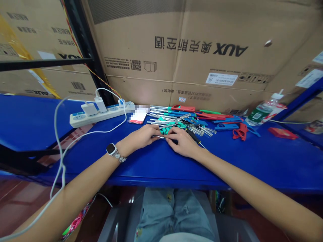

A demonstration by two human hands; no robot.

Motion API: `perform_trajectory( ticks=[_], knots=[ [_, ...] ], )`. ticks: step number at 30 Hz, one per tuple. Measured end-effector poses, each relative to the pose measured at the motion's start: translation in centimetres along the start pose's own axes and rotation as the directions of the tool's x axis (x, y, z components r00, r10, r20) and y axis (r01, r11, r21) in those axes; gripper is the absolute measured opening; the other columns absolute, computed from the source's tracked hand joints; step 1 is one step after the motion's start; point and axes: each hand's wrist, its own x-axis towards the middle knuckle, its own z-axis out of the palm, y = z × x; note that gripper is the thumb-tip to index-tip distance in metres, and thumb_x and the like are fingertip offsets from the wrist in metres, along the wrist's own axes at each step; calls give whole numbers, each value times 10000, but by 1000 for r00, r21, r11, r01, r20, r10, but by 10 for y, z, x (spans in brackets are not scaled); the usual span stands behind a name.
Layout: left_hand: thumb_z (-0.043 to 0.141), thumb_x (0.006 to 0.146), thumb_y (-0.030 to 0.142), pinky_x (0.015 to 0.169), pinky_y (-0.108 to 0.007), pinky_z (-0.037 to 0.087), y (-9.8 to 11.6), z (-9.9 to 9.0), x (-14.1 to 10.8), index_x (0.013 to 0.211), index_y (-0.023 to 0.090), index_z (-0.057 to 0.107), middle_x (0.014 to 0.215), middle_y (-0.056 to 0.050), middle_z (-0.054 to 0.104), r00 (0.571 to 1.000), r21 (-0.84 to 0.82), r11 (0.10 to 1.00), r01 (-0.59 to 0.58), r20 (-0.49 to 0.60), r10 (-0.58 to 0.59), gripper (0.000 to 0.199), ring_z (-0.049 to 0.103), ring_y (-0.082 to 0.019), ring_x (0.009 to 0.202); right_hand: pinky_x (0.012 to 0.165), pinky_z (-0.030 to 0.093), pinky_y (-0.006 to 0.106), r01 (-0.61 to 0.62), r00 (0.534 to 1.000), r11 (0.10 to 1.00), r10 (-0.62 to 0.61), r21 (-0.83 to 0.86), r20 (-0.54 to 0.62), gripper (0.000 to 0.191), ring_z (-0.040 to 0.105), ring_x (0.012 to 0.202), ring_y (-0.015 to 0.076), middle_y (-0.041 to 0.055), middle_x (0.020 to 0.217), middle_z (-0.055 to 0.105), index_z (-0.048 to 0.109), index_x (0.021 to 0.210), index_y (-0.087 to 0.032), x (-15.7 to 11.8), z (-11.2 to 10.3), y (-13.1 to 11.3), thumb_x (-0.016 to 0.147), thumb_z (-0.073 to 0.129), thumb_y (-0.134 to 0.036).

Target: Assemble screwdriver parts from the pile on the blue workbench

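Observation:
Near the middle of the blue table, my left hand (143, 137) pinches one end of a small shiny piece (158, 136). My right hand (182, 143) meets it from the other side, its fingers closed on the other end of that piece. Just beyond both hands lies a pile of screwdrivers (168, 117) with metal shafts, several with green or clear handles. A black and yellow screwdriver (193, 136) rests beside my right hand, partly hidden by it. What the small piece is cannot be made out.
Red clippers (240, 131) and blue ones (225, 126) lie right of the pile. Further right stand a bottle (261, 111) and a red packet (282, 133). A power strip (101, 116) with white cables and a card (138, 115) are at the left; cardboard boxes (141, 37) rise behind.

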Motion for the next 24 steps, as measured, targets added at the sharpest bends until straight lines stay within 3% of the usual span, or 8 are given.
perform_trajectory(
  ticks=[8,15,20,24],
  knots=[
    [439,1064,177,722,-329,536,13,0,1,897,143,790,895,-99,660,999,200,979,-48,36,41,390,636,-180,752,907,531,429,1,1000,999,-1,54,-4,262,619,989,241,94,1011,656,814,1099,-226,2,1,0,1015,568,-192],
    [496,1042,173,766,-340,546,10,2,3,952,152,774,918,-90,679,998,281,957,-65,41,56,293,658,-198,820,877,527,389,-45,997,992,52,115,-62,193,641,937,220,81,964,681,774,994,-189,2,0,1,973,587,-146],
    [584,956,166,906,-444,556,8,0,3,1176,161,716,1094,-125,691,996,246,966,-80,-14,86,257,653,-272,1029,900,518,399,-14,972,987,51,162,-229,164,658,937,219,74,955,713,746,950,-190,3,-3,-1,962,588,-151],
    [549,997,239,903,-443,551,15,-7,3,1167,157,694,1092,-120,681,994,208,975,-75,-61,90,238,648,-266,1018,886,525,386,-28,947,984,83,178,-312,161,672,919,213,65,949,721,736,953,-201,1,-20,7,963,581,-161]
  ],
)
